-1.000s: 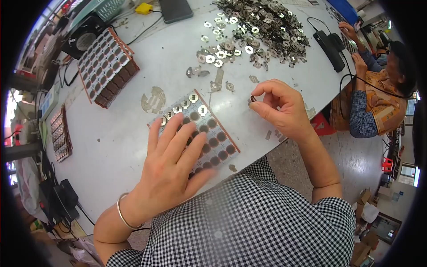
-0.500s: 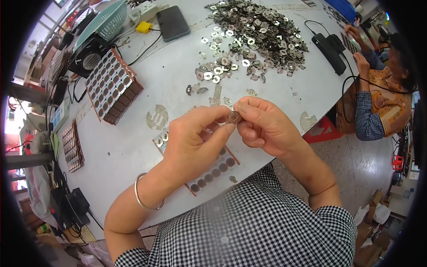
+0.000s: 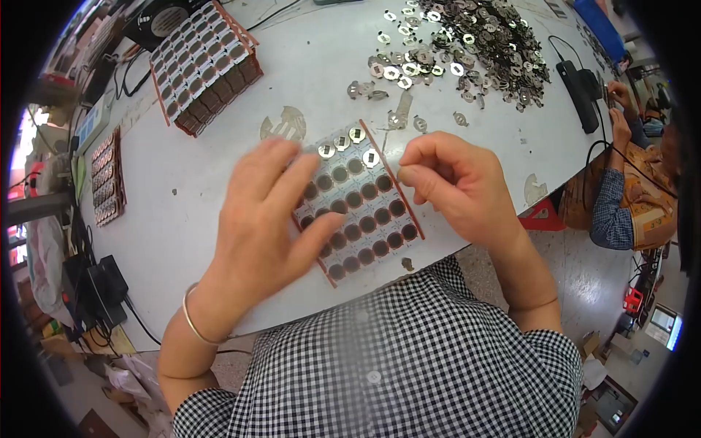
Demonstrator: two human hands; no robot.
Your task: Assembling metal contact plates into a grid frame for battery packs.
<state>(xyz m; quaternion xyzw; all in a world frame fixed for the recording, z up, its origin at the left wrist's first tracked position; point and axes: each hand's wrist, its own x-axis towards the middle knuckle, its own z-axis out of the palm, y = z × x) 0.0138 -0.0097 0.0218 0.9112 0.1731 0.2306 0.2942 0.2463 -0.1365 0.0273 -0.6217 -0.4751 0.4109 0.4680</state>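
A flat circuit-board panel (image 3: 367,217) with rows of dark round spots and reddish-brown side strips lies on the table before me. Several shiny round metal pieces (image 3: 371,158) sit on its far rows. My left hand (image 3: 259,215) hovers over the panel's left side, fingers spread and somewhat blurred, with nothing in it. Just off the right strip, my right hand (image 3: 464,191) has thumb and forefinger pinched together. Whatever may be between those fingertips is hidden. Beyond the panel lie a few loose metal pieces (image 3: 420,124).
A large heap of metal pieces (image 3: 493,47) covers the far right. At far left stands a tall stack of similar panels (image 3: 219,84), with a smaller stack (image 3: 108,179) at the left edge. A black power strip (image 3: 577,95) lies near a co-worker (image 3: 642,201) on the right.
My hands have come apart from the small round piece both were holding. The left moved left and spread over the panel; the right stayed pinched to the right. The view has shifted.
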